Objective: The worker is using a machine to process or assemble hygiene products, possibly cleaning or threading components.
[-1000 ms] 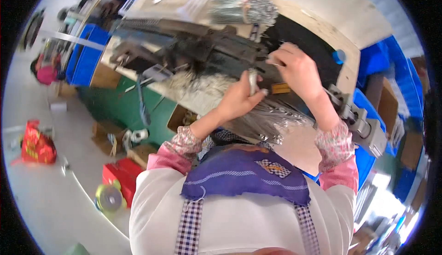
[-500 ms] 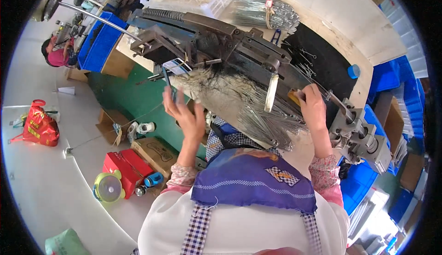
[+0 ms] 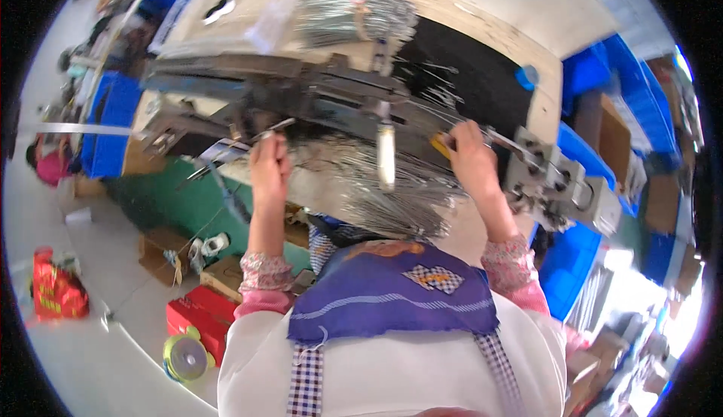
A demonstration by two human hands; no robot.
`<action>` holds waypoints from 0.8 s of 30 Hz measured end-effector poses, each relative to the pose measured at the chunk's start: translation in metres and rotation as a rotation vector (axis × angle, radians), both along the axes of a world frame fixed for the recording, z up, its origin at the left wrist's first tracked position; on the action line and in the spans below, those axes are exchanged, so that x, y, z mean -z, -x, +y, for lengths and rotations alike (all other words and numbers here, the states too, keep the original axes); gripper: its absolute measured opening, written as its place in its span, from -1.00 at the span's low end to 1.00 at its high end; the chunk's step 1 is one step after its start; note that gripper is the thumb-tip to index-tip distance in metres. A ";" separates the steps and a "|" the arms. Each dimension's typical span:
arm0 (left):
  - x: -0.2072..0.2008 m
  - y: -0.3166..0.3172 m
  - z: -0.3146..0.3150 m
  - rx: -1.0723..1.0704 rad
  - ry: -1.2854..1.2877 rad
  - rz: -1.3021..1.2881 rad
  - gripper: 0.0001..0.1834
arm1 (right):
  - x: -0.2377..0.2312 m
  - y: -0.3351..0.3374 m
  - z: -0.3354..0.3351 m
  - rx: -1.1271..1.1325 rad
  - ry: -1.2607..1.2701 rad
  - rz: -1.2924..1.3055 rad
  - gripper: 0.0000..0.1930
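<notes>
A long dark metal bench machine (image 3: 346, 86) lies across the worktable in front of me. My left hand (image 3: 269, 167) is raised at its near left side with the fingers curled closed, by the tip of a short metal rod (image 3: 280, 126); what lies inside the fingers is hidden. My right hand (image 3: 472, 157) is closed around a small yellow piece (image 3: 440, 146) on the machine's near right side. Between both hands, a heap of thin metal wires (image 3: 399, 191) spreads over the table edge. A pale upright strip (image 3: 386, 157) stands above the wires.
Bundled wires (image 3: 354, 14) and loose ones (image 3: 440, 78) on a black mat (image 3: 482, 67) lie behind the machine. A grey metal clamp unit (image 3: 561, 180) is at the right, with a blue cap (image 3: 526, 77) beyond. Blue bins (image 3: 580, 229) flank the table; a red box (image 3: 199, 318) sits lower left.
My left hand has gone from spread fingers to curled ones and moved up to the short rod. The right hand stays at the yellow piece. The whole view has swung and blurred.
</notes>
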State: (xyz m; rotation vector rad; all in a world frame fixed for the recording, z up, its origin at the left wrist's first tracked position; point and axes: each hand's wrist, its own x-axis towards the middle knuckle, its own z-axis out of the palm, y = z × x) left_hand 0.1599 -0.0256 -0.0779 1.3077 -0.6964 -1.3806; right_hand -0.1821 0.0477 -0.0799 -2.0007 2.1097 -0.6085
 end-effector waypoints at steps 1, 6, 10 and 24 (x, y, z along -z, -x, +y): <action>-0.006 0.008 0.008 -0.066 0.081 0.002 -0.71 | 0.004 0.001 -0.002 -0.021 0.001 0.037 -0.80; -0.095 0.127 0.048 0.457 0.245 0.108 -0.73 | 0.002 -0.003 -0.006 0.020 -0.048 0.002 -0.82; -0.085 0.200 0.031 1.013 -0.146 0.352 -0.70 | -0.004 0.002 -0.003 -0.026 -0.064 -0.267 -0.77; -0.068 0.207 0.038 0.638 -0.132 0.284 -0.71 | -0.078 0.015 0.088 -0.370 0.073 -0.031 -0.88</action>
